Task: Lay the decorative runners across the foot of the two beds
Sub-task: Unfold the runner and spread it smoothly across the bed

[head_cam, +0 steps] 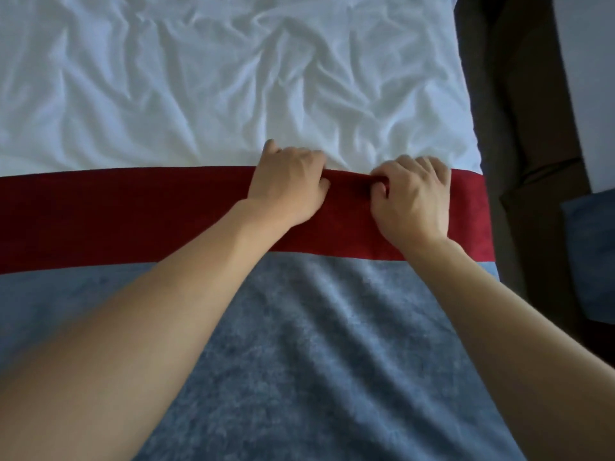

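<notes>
Runner point(299, 344) fabric, blue-grey with a broad red band point(116, 214) along its far side, lies spread across the near part of the bed point(199, 78), covering it from the left edge of the view to the bed's right side, where it folds down over the edge. Beyond the red band the white sheet of the bed is bare and heavily creased.

Both hands sit on the far edge of the red band, close to the bed's right side. The left hand point(288, 186) has its fingers curled over that edge and its thumb pressed to the cloth, pinching a fold of the band. The right hand point(412, 197), just beside it and nearer the bed's right edge, grips the same fold with bent fingers and thumb tucked under. A small raised pleat of red cloth stands between the two hands.

By the look of it, this bed's runner is already laid and the work in hand is straightening its far edge. The blue-grey part nearer the person is rippled and probably needs smoothing. No second bed can be made out, so that half of the task cannot be judged.

To the right of the bed runs a dark gap with a brown surface point(519, 128); a blue object point(595, 254) shows beyond it. Nothing lies on the bed in the way.
</notes>
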